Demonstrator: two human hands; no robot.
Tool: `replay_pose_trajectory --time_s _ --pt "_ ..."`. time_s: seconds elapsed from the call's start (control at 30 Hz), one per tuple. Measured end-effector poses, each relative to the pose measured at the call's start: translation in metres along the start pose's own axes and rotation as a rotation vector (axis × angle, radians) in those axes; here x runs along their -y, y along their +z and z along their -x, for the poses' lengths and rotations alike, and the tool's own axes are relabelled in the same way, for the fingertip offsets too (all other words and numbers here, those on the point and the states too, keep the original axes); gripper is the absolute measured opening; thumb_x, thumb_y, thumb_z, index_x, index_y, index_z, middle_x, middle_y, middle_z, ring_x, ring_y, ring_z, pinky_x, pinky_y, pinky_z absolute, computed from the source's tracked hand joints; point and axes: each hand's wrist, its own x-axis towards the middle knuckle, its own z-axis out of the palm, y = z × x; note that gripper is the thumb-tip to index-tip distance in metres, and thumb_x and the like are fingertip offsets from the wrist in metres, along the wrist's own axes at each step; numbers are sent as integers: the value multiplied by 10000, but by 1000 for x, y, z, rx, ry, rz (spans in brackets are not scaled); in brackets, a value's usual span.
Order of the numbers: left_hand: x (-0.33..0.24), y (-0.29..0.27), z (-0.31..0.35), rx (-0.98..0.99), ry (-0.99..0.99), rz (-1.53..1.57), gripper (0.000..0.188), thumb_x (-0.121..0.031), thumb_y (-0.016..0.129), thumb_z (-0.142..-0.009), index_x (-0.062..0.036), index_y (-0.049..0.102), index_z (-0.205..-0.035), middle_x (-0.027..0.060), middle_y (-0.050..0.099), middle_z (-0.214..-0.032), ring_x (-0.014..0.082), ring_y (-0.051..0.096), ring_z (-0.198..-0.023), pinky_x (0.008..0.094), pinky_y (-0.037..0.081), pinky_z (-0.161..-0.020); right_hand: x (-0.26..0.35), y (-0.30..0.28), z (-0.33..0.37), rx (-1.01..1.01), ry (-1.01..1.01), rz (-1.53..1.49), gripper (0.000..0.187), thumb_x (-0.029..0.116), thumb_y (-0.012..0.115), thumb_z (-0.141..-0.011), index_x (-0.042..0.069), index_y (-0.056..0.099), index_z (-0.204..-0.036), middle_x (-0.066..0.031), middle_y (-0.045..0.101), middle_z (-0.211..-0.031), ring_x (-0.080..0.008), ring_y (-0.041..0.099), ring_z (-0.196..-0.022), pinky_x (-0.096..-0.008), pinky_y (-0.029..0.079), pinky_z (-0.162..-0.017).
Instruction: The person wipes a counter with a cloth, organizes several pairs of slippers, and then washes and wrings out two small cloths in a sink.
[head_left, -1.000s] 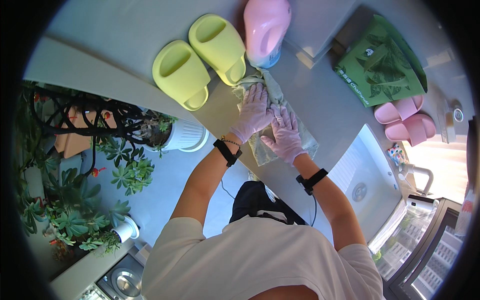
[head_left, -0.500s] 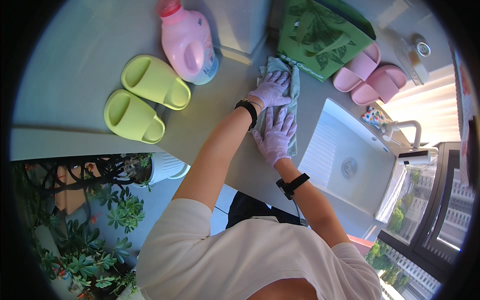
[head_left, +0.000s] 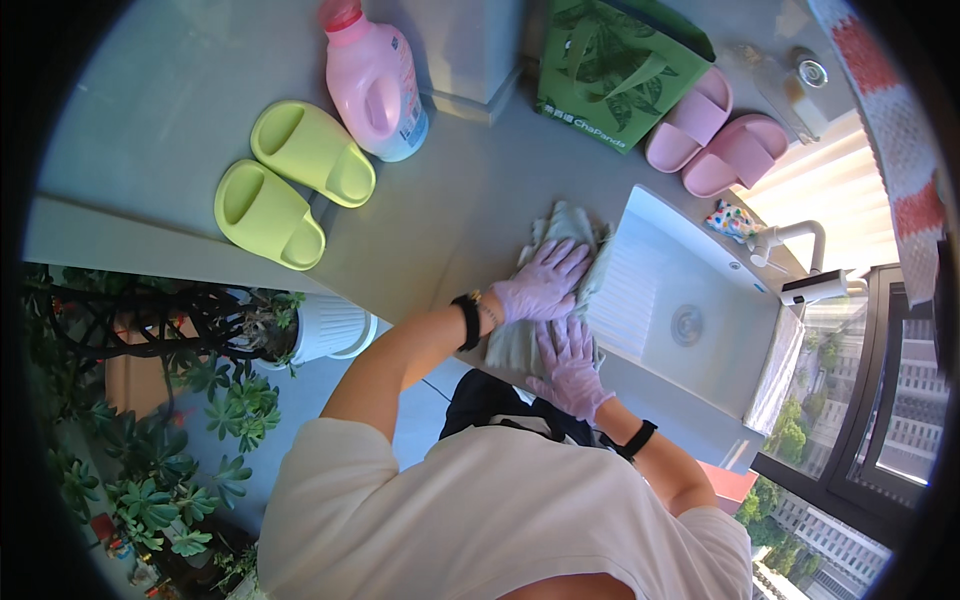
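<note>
A grey-green cloth (head_left: 565, 221) lies rumpled on the counter, along the left side of the white sink (head_left: 655, 345). Pressed flat on its middle is my left hand (head_left: 543, 284), in a thin pale purple glove, with the fingers stretched out and slightly apart. My right hand (head_left: 570, 372), gloved the same way, rests just nearer to me, with its fingers spread over the cloth's near part by the counter's front edge. Neither hand grips the cloth; parts of it are hidden under the palms.
Lime-green slippers (head_left: 312, 150) and a pink detergent bottle (head_left: 375, 85) stand at the back left. A green paper bag (head_left: 620, 75) and pink slippers (head_left: 735, 155) are at the back right. Beyond the sink are a faucet (head_left: 800, 235) and a window. Potted plants (head_left: 245, 400) fill the lower left.
Both hands have slid the cloth toward me, from near the green bag to the counter's front edge. The cloth is now more bunched, and my arms are drawn in.
</note>
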Motion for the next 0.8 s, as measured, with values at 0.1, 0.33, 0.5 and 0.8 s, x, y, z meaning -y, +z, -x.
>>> replay_pose_trajectory --time_s 0.1,0.33,0.5,0.8 --pt "-19 -5 40 8 -88 55 650 -347 427 -862 17 304 -1386 232 255 -1451 388 207 -1358 500 127 -1112 -21 3 23 32 -199 -4 744 468 486 -869 72 224 -1441 -194 168 -1486 -419 91 -1379 -537 49 -1115" --pt "-7 -41 85 188 -369 35 763 -471 477 -851 7 257 -1404 238 190 -1475 391 134 -1378 487 102 -1119 -59 -3 -3 -65 -239 127 544 340 432 -930 290 259 -1444 -78 173 -1518 -339 119 -1397 -493 96 -1130" --pt "65 -38 31 56 -467 31 724 -438 498 -853 -29 268 -1406 237 170 -1478 401 155 -1366 500 108 -1115 -65 -41 -73 -102 -86 187 509 340 462 -919 254 338 -1406 -74 231 -1496 -323 209 -1373 -500 175 -1108" --pt "-19 -50 -13 316 -644 110 1121 -745 529 -692 -172 -34 -1473 250 -41 -1503 505 -66 -1353 702 -12 -1001 -232 -165 -102 -731 280 -2417 830 550 548 -840 179 124 -1449 -185 127 -1496 -422 176 -1351 -569 202 -1083"
